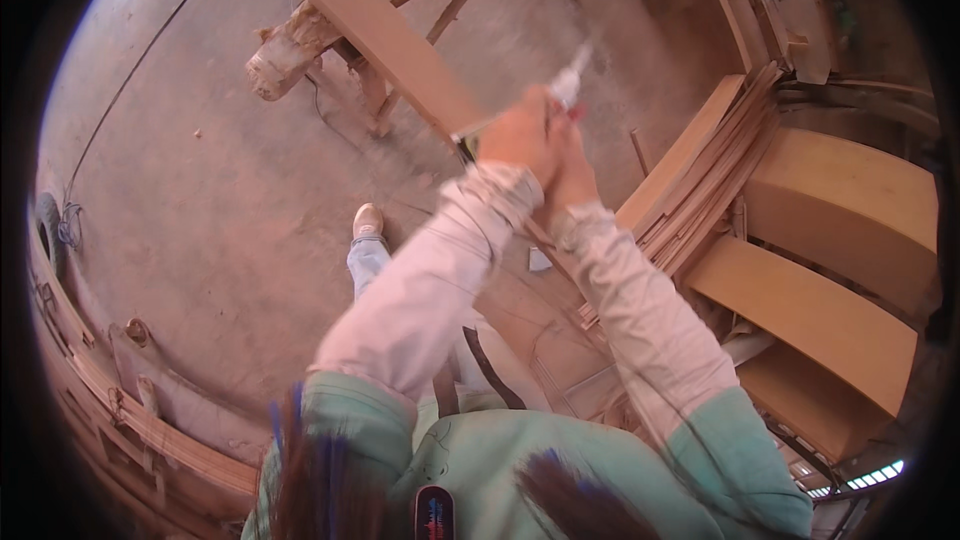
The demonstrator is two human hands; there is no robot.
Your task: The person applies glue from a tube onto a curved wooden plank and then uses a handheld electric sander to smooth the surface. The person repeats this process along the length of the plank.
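My left hand (514, 137) and my right hand (573, 168) are pressed together in front of me, blurred by motion. Both are closed around a white bottle with a pointed tip (568, 83), which juts out beyond the fingers, away from me. A bit of red shows beside it. Most of the bottle is hidden in the grip. Below the hands runs a long brown wooden board (375, 25), slanting from the far left toward me. Whether the hands touch this board I cannot tell. A small dark thing by my left wrist is too blurred to name.
A rough log trestle (285, 58) stands under the board's far part. To the right are stacked thin wood strips (715, 165) and curved wooden panels (800, 300). A dark cable (140, 65) crosses the concrete floor. Timber lengths (165, 435) lie along the left side.
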